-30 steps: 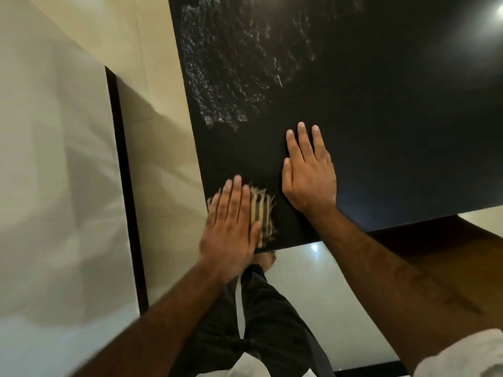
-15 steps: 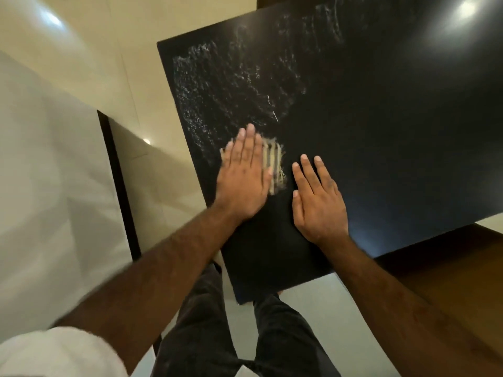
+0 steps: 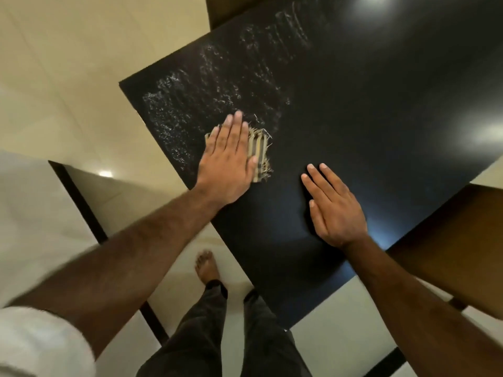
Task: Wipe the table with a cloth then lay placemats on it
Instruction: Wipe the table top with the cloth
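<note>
Flat-fingered left hand (image 3: 228,161) presses cloth (image 3: 260,153) near the table (image 3: 381,118)'s nine-o'clock edge. The right hand (image 3: 336,210) lies flat, empty. The surface stretches toward one o'clock.

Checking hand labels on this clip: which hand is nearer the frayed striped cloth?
Left. The left hand presses flat on the frayed striped cloth; the right hand rests flat on the black table to its right, apart from it.
</note>
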Tool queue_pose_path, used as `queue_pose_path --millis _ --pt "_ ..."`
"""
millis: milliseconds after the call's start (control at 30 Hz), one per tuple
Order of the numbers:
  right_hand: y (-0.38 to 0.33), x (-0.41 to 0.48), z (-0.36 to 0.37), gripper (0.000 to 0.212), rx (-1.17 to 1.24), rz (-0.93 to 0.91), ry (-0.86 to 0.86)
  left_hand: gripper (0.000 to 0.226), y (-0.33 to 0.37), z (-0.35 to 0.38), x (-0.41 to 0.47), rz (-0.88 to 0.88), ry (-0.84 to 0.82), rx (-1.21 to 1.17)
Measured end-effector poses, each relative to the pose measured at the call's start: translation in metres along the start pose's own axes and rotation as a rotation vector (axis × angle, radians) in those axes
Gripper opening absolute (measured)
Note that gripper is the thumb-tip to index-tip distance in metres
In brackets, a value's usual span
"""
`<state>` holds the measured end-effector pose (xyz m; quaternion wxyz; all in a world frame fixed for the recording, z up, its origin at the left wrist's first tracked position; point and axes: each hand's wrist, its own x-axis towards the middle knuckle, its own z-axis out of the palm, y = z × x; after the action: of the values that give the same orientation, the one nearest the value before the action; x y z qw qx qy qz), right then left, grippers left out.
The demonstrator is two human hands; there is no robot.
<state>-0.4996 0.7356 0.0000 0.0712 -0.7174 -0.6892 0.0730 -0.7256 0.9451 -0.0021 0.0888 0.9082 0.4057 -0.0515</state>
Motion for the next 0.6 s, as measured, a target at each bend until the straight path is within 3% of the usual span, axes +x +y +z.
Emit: queue_pose_path --millis 167,333,433,600 --pt "0.000 0.001 -0.001 0.064 0.028 0.035 0.008 0.079 0.058 0.003 0.009 0.151 0.002 -0.018" --pt "-0.003 0.003 -0.006 0.070 0.076 0.169 -0.017 0.080 0.057 -0.005 -0.013 0.226 -0.146 -0.083" --pt "-0.025 0.015 -0.005 0.071 0.046 0.268 0.044 0.078 0.027 -0.019 -0.008 0.149 -0.113 -0.186" --pt "-0.106 0.067 0.010 0.081 0.068 0.384 0.011 0.077 -0.039 -0.033 0.026 -0.024 -0.119 -0.104"
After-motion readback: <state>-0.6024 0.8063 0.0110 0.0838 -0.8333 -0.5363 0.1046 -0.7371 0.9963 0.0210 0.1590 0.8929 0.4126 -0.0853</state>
